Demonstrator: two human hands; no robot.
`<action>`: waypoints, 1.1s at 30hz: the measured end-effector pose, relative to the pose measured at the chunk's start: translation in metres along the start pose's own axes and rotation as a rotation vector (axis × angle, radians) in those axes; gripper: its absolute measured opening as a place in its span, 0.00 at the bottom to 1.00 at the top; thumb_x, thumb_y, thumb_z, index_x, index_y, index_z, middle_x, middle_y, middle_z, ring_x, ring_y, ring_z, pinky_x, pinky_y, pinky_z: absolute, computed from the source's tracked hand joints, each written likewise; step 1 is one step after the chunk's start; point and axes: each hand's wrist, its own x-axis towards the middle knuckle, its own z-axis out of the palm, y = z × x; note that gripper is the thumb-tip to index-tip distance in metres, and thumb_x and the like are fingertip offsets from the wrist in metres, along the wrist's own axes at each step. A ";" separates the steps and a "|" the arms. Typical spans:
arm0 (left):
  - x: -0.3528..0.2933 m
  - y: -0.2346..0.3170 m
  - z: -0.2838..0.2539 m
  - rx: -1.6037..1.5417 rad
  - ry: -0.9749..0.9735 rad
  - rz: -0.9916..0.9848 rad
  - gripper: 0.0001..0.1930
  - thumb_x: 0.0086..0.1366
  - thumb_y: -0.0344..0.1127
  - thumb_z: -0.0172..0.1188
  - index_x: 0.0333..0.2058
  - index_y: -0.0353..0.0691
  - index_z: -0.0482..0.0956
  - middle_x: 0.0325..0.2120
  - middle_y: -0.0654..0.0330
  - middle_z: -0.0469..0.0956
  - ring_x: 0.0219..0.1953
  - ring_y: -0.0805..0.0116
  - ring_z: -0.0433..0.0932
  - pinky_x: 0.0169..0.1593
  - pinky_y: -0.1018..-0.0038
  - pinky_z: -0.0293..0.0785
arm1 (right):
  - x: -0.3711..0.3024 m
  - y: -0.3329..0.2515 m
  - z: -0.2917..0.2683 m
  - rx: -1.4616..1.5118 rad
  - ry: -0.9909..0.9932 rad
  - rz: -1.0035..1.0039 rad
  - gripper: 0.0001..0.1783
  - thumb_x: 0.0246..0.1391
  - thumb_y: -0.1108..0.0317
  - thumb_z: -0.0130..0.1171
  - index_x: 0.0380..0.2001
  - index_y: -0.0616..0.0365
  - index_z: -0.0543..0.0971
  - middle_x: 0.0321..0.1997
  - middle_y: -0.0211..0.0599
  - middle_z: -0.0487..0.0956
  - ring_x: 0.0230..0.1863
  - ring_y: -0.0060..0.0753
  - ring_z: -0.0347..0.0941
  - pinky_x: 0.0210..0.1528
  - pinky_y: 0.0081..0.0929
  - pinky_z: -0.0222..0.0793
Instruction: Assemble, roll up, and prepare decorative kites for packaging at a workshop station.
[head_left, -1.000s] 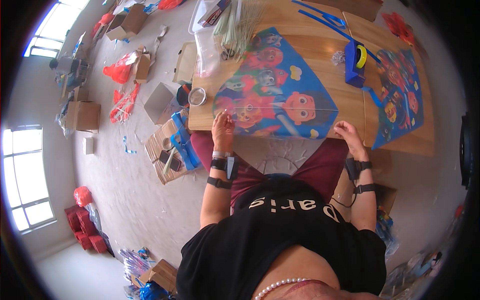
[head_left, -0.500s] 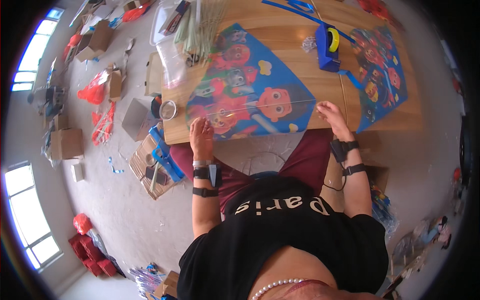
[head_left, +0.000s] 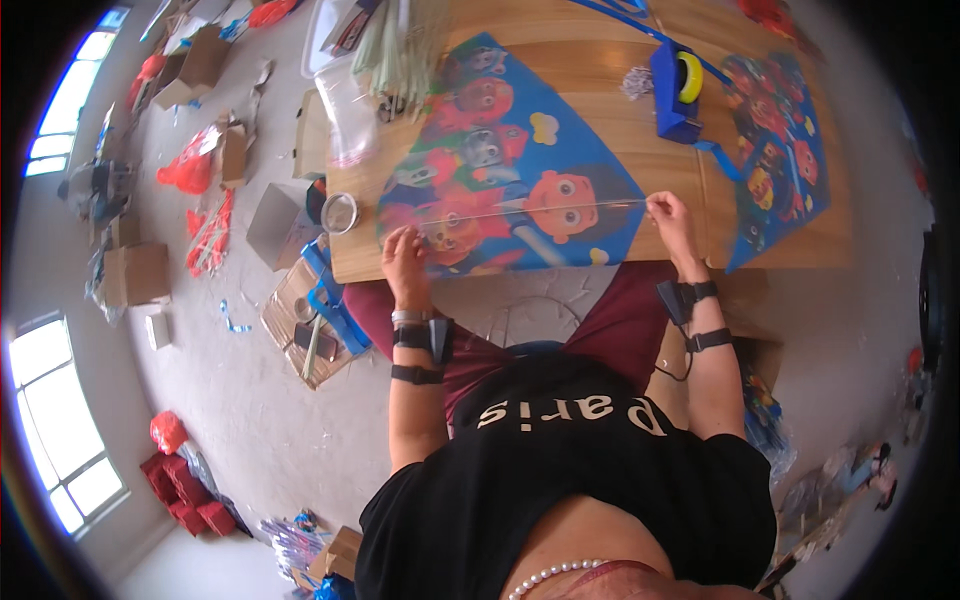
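A blue kite sheet (head_left: pixel 600 170) printed with cartoon figures lies on the wooden table in front of me. Across it runs a thin, pale, straight rod (head_left: pixel 545 209). At the rod's left end, my left hand (head_left: pixel 405 268) bends over the sheet's near left part with its fingertips together. My right hand (head_left: pixel 674 228) pinches the rod's other end beside the sheet's right corner. A second printed kite sheet (head_left: pixel 785 150) lies farther right. Between the two stands a blue tape dispenser (head_left: pixel 676 95) with a yellow-green ring.
Bundled pale rods (head_left: pixel 400 50) and a clear plastic tub (head_left: pixel 325 35) stand at the table's far left. A round clear container (head_left: pixel 340 213) sits at its left edge. Cartons (head_left: pixel 137 273) and red plastic bags (head_left: pixel 187 170) litter the floor on the left.
The view has shifted slightly. My right fingers, apart from the rod's end before, now pinch it at the sheet's right corner. My left hand stays near the rod's left end.
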 end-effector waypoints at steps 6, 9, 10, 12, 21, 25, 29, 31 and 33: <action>0.007 -0.003 -0.002 0.250 0.074 0.124 0.09 0.66 0.25 0.67 0.43 0.37 0.77 0.32 0.62 0.83 0.33 0.76 0.81 0.32 0.81 0.73 | 0.002 0.007 0.005 -0.281 0.070 -0.202 0.06 0.65 0.69 0.62 0.41 0.57 0.81 0.37 0.34 0.85 0.41 0.30 0.82 0.46 0.30 0.76; 0.010 -0.006 -0.003 0.443 0.105 0.191 0.12 0.66 0.27 0.69 0.43 0.37 0.74 0.32 0.60 0.83 0.33 0.75 0.83 0.33 0.80 0.75 | 0.000 0.006 0.009 -0.343 0.127 -0.195 0.10 0.64 0.69 0.64 0.46 0.57 0.79 0.37 0.35 0.84 0.41 0.32 0.82 0.45 0.32 0.76; 0.011 -0.007 -0.003 0.473 0.126 0.197 0.13 0.66 0.27 0.69 0.43 0.36 0.73 0.33 0.59 0.83 0.33 0.74 0.83 0.34 0.79 0.76 | -0.002 0.005 0.008 -0.289 0.143 -0.169 0.12 0.64 0.69 0.64 0.49 0.57 0.77 0.37 0.36 0.84 0.40 0.32 0.81 0.44 0.32 0.75; 0.013 -0.008 -0.002 0.504 0.149 0.202 0.13 0.66 0.27 0.69 0.43 0.35 0.73 0.33 0.59 0.82 0.33 0.73 0.83 0.35 0.78 0.76 | -0.004 0.004 0.010 -0.235 0.157 -0.141 0.15 0.64 0.69 0.65 0.52 0.57 0.76 0.37 0.37 0.83 0.39 0.32 0.81 0.43 0.31 0.75; 0.015 -0.005 0.008 0.669 0.177 0.272 0.15 0.64 0.28 0.69 0.44 0.31 0.73 0.33 0.54 0.82 0.33 0.69 0.84 0.38 0.74 0.80 | 0.002 0.004 0.011 -0.298 0.119 -0.119 0.17 0.65 0.73 0.63 0.54 0.60 0.71 0.36 0.36 0.81 0.36 0.25 0.80 0.40 0.25 0.75; 0.017 -0.007 0.007 0.709 0.196 0.268 0.15 0.63 0.29 0.70 0.43 0.31 0.73 0.34 0.53 0.83 0.33 0.68 0.84 0.39 0.73 0.80 | 0.006 0.007 0.011 -0.322 0.135 -0.117 0.17 0.64 0.72 0.65 0.52 0.61 0.73 0.35 0.36 0.82 0.34 0.25 0.80 0.39 0.25 0.75; 0.023 -0.011 0.003 0.785 0.206 0.318 0.15 0.62 0.29 0.70 0.42 0.31 0.74 0.32 0.54 0.82 0.32 0.67 0.84 0.37 0.72 0.80 | 0.010 0.010 0.009 -0.378 0.148 -0.070 0.18 0.61 0.67 0.68 0.50 0.59 0.75 0.36 0.41 0.84 0.37 0.36 0.83 0.42 0.35 0.77; 0.027 -0.012 0.003 0.830 0.238 0.298 0.15 0.61 0.29 0.70 0.41 0.31 0.74 0.31 0.54 0.82 0.30 0.67 0.83 0.35 0.72 0.80 | 0.013 0.013 0.009 -0.342 0.129 -0.080 0.17 0.61 0.67 0.69 0.49 0.59 0.75 0.36 0.42 0.84 0.37 0.36 0.83 0.41 0.35 0.77; 0.026 -0.012 0.002 0.783 0.221 0.271 0.15 0.61 0.29 0.71 0.41 0.30 0.74 0.30 0.55 0.82 0.30 0.67 0.83 0.35 0.72 0.80 | 0.016 0.013 0.009 -0.305 0.138 -0.039 0.16 0.60 0.67 0.69 0.47 0.60 0.75 0.35 0.42 0.84 0.35 0.36 0.83 0.40 0.35 0.77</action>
